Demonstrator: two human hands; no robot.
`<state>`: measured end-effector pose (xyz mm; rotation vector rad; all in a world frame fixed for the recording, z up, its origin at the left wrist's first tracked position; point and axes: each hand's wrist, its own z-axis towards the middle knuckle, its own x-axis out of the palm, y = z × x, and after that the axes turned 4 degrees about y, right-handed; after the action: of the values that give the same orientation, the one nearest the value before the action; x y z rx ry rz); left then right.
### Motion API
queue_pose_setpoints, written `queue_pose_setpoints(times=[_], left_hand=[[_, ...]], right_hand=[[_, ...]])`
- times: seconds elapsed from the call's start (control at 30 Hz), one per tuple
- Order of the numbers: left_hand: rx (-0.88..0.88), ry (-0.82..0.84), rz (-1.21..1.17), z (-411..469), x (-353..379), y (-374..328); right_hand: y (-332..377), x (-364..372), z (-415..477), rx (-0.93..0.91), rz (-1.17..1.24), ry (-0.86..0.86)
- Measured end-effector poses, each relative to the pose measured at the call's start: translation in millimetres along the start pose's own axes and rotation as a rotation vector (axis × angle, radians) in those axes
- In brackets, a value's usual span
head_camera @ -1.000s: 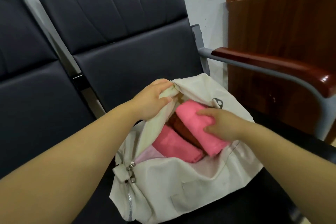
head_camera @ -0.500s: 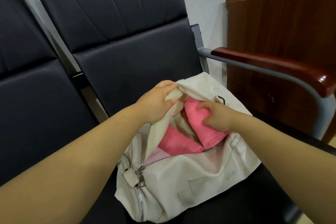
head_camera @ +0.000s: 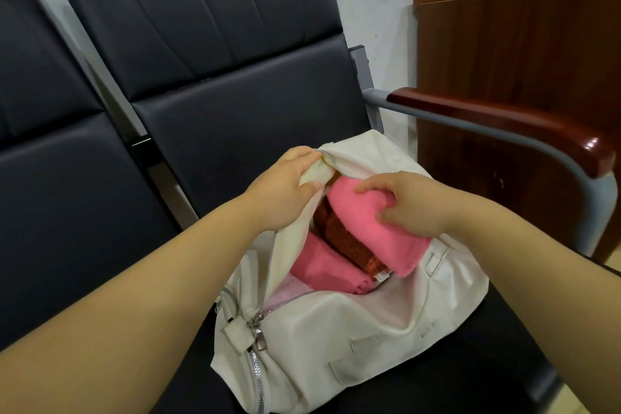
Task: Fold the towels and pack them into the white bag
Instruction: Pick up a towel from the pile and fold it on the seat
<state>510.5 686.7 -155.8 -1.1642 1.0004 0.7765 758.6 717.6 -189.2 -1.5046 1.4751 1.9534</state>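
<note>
Three rolls show in the mouth of the white bag (head_camera: pixel 336 339), which slumps on the black chair seat (head_camera: pixel 470 373) nearest me. It is soft cream canvas, creased, with a metal zip pull (head_camera: pixel 257 329) hanging at the near end. A pale pink patch just inside the zip may be lining or another towel; I can't tell from here.

The lower pink towel (head_camera: pixel 322 266) lies bedded in, plush and tightly rolled. Beside it sits a rust-brown towel (head_camera: pixel 349 245), coarser in weave, with a small label at its near end. Half a second ago that brown one was hidden. It is back in sight now because the top pink towel (head_camera: pixel 386 245) has ridden up and tilted over it, its near end poking over the rim.

My right hand (head_camera: pixel 413 203) has gone from lying flat on that roll to curling around it, thumb under and fingers over. My left hand (head_camera: pixel 285 192) still pinches the far flap of the opening and holds it up.

By my reading the third roll isn't seated yet and is being re-angled, so packing is near done but not finished.

Behind are padded chair backs, a glossy wooden armrest (head_camera: pixel 504 124) on a grey tube, then a wooden cabinet (head_camera: pixel 521 44).
</note>
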Motion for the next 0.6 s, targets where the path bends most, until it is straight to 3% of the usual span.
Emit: queue_pose_setpoints(times=[0.13,0.27,0.4,0.6], left_hand=[[0.000,-0.007,-0.001,-1.2,1.9,-2.0],[0.001,0.038,0.050,-4.2,4.7,-7.1],[0.014,0.123,0.129,-5.3,14.5,-15.1],[-0.023,0.063,0.111,-1.6,13.3,-10.6]], right_hand=[[-1.3,6.6,8.7,0.063,-0.238,-0.038],[-17.3,31.4,26.0,0.099,-0.150,-0.119],[-29.8,52.9,31.8,0.117,-0.226,-0.069],[-50.3,44.0,37.4,-0.033,-0.095,-0.211]])
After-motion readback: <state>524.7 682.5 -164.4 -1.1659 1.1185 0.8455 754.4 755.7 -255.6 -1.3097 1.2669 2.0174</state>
